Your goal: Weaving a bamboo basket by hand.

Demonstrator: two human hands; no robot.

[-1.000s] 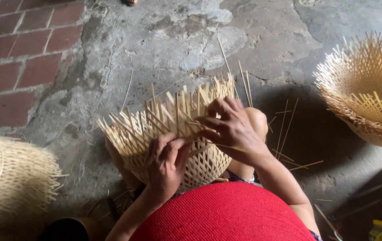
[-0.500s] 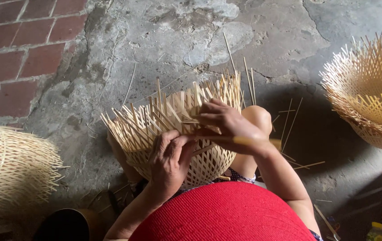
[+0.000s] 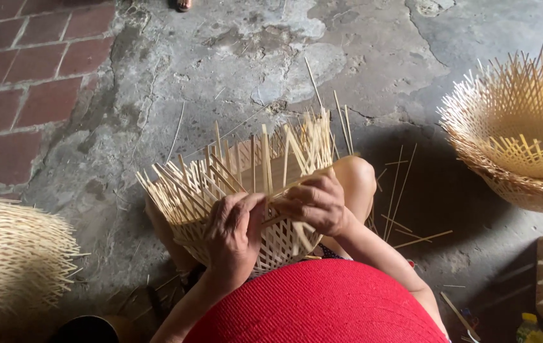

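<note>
Here the rim of a half-woven bamboo basket (image 3: 246,209), propped between the knees on the concrete floor (image 3: 233,76), is being worked — nothing is held inside it. A strip is pinched by the right hand (image 3: 315,204); the left hand (image 3: 233,230) is pressed on the wall. Stacked unfinished baskets (image 3: 519,140) at right are likewise empty.

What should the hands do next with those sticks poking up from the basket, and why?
Probably bend the strip pinched between the left hand and right hand down and tuck it into the weave. The half-woven basket has many loose strips standing free at its rim.
</note>
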